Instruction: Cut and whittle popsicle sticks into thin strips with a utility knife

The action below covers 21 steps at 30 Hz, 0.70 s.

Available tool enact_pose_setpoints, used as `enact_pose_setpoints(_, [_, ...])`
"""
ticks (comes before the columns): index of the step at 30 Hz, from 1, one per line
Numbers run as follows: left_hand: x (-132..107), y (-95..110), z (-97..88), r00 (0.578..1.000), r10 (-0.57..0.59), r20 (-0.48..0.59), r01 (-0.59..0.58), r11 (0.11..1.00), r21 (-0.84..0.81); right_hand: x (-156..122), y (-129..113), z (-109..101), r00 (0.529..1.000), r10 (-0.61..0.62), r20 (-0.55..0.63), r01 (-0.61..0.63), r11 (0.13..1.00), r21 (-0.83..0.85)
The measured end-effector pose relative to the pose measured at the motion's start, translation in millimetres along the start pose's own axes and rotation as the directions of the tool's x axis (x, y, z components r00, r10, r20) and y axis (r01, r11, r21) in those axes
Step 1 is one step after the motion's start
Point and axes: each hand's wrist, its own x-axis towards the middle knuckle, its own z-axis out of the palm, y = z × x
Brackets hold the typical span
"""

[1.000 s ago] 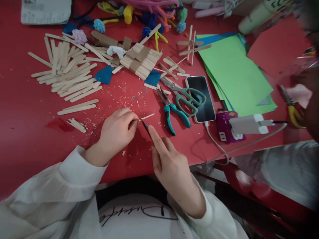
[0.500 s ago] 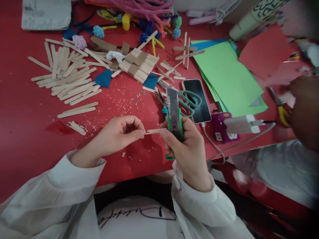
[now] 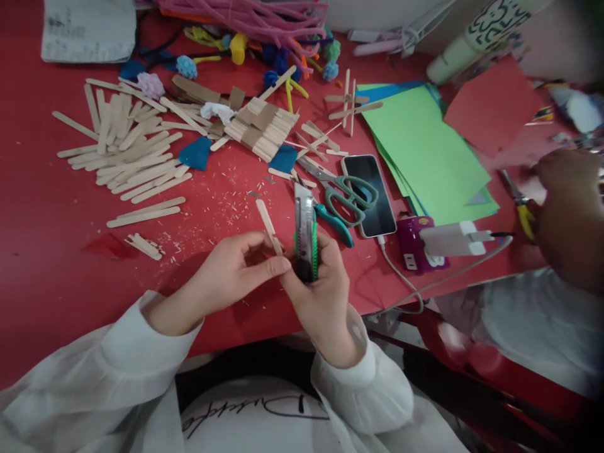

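My left hand (image 3: pixel 240 267) is closed on a notched popsicle stick (image 3: pixel 265 217), its free end pointing up and away from me. My right hand (image 3: pixel 321 292) grips a green and grey utility knife (image 3: pixel 306 233), blade end upward. The thumbs of both hands meet at the stick's lower end, which the fingers partly hide. Just right of the knife lie teal-handled pliers (image 3: pixel 337 224) and grey-green scissors (image 3: pixel 346 198). Small wood shavings (image 3: pixel 226 198) are scattered on the red table (image 3: pixel 56 264) beyond my left hand.
Many loose popsicle sticks (image 3: pixel 127 138) lie at the left. A raft of joined sticks (image 3: pixel 262 129) is at the middle back. To the right are a phone (image 3: pixel 370 195), green paper (image 3: pixel 429 151) and a purple power adapter (image 3: pixel 419 245). Another person's hand (image 3: pixel 569 189) is at the far right.
The stick has swung from lying sideways between both hands to pointing up and away. My right hand with the utility knife has moved left, against my left hand, uncovering the pliers' handles.
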Motion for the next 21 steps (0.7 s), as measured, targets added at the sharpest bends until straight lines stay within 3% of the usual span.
enact_pose_setpoints(2, [-1.1,-0.3,0.1,1.000,-0.025,-0.001,0.025,0.999,0.031,-1.8,0.9,2.0,0.998,-0.030,0.060,0.029,0.999,0.034])
enact_pose_setpoints(6, [-3.8,4.0,-6.4,0.987,-0.149,0.064,0.143,0.986,0.091,7.3,-2.5,-4.0,0.995,0.052,0.086,-0.066,0.985,0.161])
enact_pose_setpoints(8, [-5.7,6.1,-8.2,0.977,-0.141,0.157,0.120,0.983,0.139,17.5,-5.0,-8.1,0.993,0.088,0.075,-0.103,0.969,0.226])
enact_pose_setpoints(11, [-8.5,6.3,-7.8,0.972,-0.085,0.219,0.042,0.980,0.193,31.5,-7.3,-11.4,0.977,0.083,0.194,-0.147,0.927,0.345])
enact_pose_setpoints(13, [-9.5,5.5,-7.8,0.978,-0.071,0.195,0.026,0.974,0.225,36.8,-7.0,-11.5,0.972,0.075,0.220,-0.154,0.919,0.364])
enact_pose_setpoints(17, [-7.4,4.8,-11.7,0.993,-0.017,0.116,-0.023,0.943,0.331,40.4,-1.1,-8.7,0.988,0.091,0.124,-0.130,0.927,0.351])
enact_pose_setpoints(21, [-2.3,2.4,-16.7,0.995,0.085,-0.043,-0.047,0.828,0.558,41.1,7.4,-6.9,0.993,0.093,0.072,-0.106,0.971,0.213])
